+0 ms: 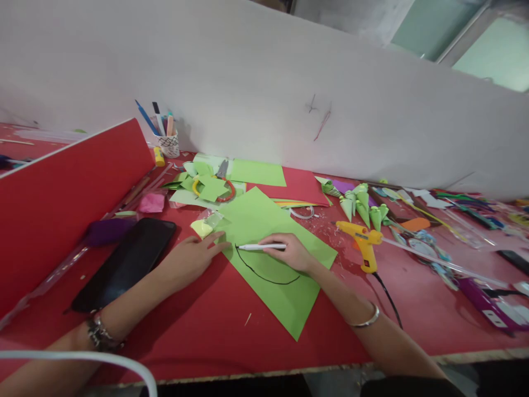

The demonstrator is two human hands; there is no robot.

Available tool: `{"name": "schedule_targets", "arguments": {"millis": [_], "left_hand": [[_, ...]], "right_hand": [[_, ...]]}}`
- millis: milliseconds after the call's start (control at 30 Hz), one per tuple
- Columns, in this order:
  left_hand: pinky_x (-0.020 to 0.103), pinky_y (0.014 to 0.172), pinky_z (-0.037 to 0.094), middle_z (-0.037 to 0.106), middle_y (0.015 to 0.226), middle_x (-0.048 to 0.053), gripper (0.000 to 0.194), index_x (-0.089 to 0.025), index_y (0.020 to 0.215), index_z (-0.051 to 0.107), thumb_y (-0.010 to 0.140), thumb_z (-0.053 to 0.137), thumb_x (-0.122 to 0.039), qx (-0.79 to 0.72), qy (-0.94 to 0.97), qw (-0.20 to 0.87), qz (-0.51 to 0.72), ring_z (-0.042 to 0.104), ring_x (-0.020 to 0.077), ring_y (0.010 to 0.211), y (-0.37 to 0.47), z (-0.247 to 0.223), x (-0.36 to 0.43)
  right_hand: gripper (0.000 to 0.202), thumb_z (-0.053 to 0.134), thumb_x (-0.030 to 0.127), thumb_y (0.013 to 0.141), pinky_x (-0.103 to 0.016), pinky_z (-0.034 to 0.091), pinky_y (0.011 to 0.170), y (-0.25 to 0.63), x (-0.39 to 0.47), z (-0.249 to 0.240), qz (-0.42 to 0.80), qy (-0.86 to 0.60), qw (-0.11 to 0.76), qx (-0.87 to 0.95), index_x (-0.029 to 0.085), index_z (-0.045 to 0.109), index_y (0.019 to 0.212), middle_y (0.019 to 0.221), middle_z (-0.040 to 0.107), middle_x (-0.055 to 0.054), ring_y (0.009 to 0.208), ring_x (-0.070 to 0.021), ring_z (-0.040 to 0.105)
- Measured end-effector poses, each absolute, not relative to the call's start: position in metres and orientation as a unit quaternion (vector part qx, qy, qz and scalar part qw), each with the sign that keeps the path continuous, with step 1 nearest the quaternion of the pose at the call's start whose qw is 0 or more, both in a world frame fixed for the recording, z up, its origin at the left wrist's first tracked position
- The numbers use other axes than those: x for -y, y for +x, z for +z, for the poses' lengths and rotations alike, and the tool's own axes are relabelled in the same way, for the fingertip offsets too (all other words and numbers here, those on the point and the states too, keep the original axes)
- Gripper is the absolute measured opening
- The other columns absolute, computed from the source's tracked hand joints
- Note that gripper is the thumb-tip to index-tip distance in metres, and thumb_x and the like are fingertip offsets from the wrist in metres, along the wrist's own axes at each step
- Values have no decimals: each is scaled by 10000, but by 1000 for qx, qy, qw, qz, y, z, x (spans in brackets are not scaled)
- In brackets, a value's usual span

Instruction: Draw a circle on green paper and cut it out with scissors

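Note:
A light green sheet of paper (285,303) lies turned at an angle on the red table. My right hand (289,251) grips a white marker (252,247) and rests on the sheet. The marker's tip touches the paper at the left end of a black curved line (264,278), which bows down and runs to the right. My left hand (202,256) lies with fingers stretched out, its fingertips on the sheet's left edge. Just above it is a small clear packet (205,225) with something pale yellow inside.
A black phone (126,264) lies left of my left forearm. Scissors (223,170) sit among green paper pieces (212,187) at the back. Right of the sheet are a yellow glue gun (363,242) and green paper cones (361,204). A cup of pens (168,144) stands by the wall.

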State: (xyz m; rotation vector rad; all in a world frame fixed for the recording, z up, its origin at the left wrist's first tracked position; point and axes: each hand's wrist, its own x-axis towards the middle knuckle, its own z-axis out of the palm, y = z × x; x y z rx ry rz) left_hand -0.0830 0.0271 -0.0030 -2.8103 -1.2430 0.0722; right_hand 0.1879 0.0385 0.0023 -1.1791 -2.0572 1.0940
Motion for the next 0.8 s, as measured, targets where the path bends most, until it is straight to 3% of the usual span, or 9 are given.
{"name": "schedule_targets", "arguments": {"millis": [467,800], "left_hand": [[355,802,442,379,1364,78,551,-264,1247,416,771,287,-16,411,-911,24,8,613,186,875,-82,-3,-26],[361,769,447,350,1385,73,563,-279,1255,420,773,299,-16,418,-908,28,20,621,203,860,-82,-1,-26]], "right_hand": [[208,516,265,813,-205,327,508,184,-41,-3,361,-451,243,780,179,642,955,786,644,-30,587,-111,487],[217,472,298,839,-203,276,468,176,-39,-1,306,-487,255,777,191,626,948,663,593,3,522,-103,442]]}}
